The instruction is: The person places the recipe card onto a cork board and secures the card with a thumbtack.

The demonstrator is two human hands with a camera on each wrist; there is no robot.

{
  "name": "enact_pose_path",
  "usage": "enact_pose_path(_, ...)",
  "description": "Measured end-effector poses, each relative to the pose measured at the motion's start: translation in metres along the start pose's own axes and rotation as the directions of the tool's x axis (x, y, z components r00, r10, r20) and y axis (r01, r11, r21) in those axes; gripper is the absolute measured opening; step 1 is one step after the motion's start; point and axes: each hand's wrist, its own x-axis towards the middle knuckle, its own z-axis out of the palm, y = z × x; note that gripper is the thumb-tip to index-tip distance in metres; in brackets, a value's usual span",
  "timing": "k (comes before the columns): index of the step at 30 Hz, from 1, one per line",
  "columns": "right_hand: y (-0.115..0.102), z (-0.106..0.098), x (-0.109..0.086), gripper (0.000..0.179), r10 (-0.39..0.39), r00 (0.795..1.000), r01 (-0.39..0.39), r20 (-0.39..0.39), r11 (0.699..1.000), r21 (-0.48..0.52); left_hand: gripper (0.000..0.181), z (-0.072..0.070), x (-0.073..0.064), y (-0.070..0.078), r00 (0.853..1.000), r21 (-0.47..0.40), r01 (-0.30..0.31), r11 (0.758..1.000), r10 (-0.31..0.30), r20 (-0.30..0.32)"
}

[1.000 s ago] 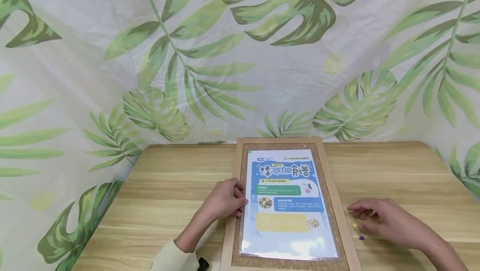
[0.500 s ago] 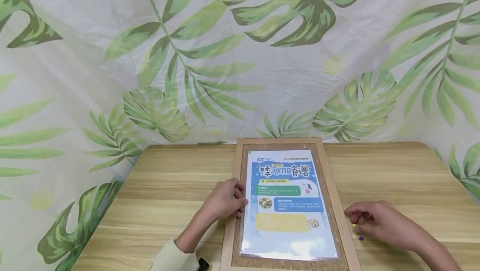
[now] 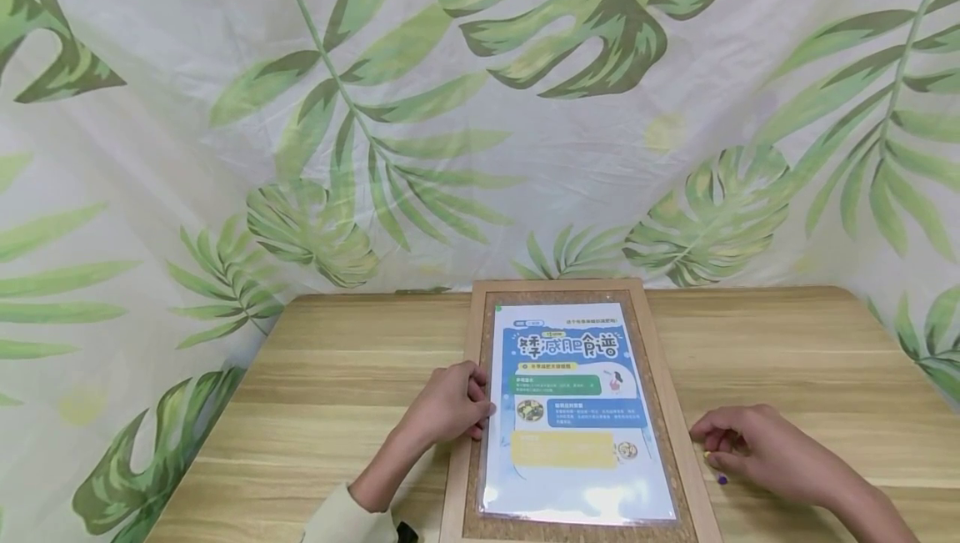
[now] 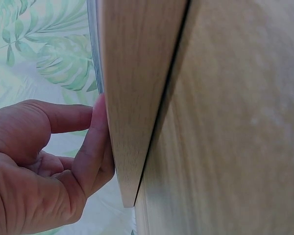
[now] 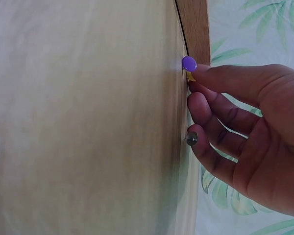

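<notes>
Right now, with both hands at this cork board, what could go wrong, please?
The right hand might be pricked: a grey pin right next to it seems to show its metal point. The purple pin, close beside the yellow pin, could be knocked away. The poster may shift, as no pins show at its lower corners.

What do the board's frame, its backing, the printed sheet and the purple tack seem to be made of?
Frame: pale matte wood or wood-look trim, fine grain showing. Backing: probably cork, brown and speckled. Printed sheet: likely paper, laminated or under clear film, given its glossy glare. Purple tack: smooth, slightly shiny round head, perhaps plastic or painted metal.
</notes>
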Motion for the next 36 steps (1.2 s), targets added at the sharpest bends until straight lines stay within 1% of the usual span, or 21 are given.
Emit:
enact_pose_path(6, 0.003, 0.002, 0.0, 0.014, -0.033, 0.999, 0.033, -0.01, 0.999, 0.024, 0.029, 0.0, 0.0, 0.0, 1.0, -0.005, -0.007, 1.0, 0.007, 0.001)
enact_pose_path(14, 0.005, 0.003, 0.0, 0.016, -0.078, 0.997, 0.078, -0.029, 0.997, 0.021, 0.029, 0.0, 0.0, -0.001, 1.0, 0.0, -0.003, 1.0, 0.003, -0.002)
enact_pose_path(21, 0.005, 0.003, 0.0, 0.016, -0.085, 0.996, 0.086, -0.025, 0.996, 0.023, 0.028, 0.0, 0.0, 0.0, 1.0, 0.002, 0.0, 1.0, 0.0, -0.002)
enact_pose_path(23, 0.004, 0.001, -0.001, 0.015, -0.077, 0.997, 0.077, -0.017, 0.997, 0.016, 0.028, 0.001, 0.0, 0.0, 1.0, 0.003, 0.0, 1.0, 0.0, -0.001)
enact_pose_path(27, 0.0, -0.006, 0.002, 0.015, -0.05, 0.998, 0.049, -0.024, 0.998, -0.036, 0.028, 0.001, 0.0, 0.0, 1.0, 0.005, -0.002, 1.0, 0.002, 0.001)
enact_pose_path(30, -0.004, -0.012, 0.005, 0.016, -0.067, 0.996, 0.064, -0.05, 0.996, -0.069, 0.029, 0.001, 0.001, 0.0, 1.0, 0.002, 0.0, 1.0, 0.0, 0.002)
enact_pose_path(33, -0.009, -0.017, 0.011, 0.018, -0.103, 0.992, 0.097, -0.072, 0.992, -0.082, 0.029, 0.001, 0.001, 0.0, 1.0, 0.002, 0.005, 1.0, -0.005, 0.001)
enact_pose_path(36, -0.014, -0.021, 0.017, 0.018, -0.104, 0.991, 0.096, -0.085, 0.992, -0.085, 0.029, 0.001, 0.001, 0.001, 1.0, 0.006, 0.006, 1.0, -0.006, 0.001)
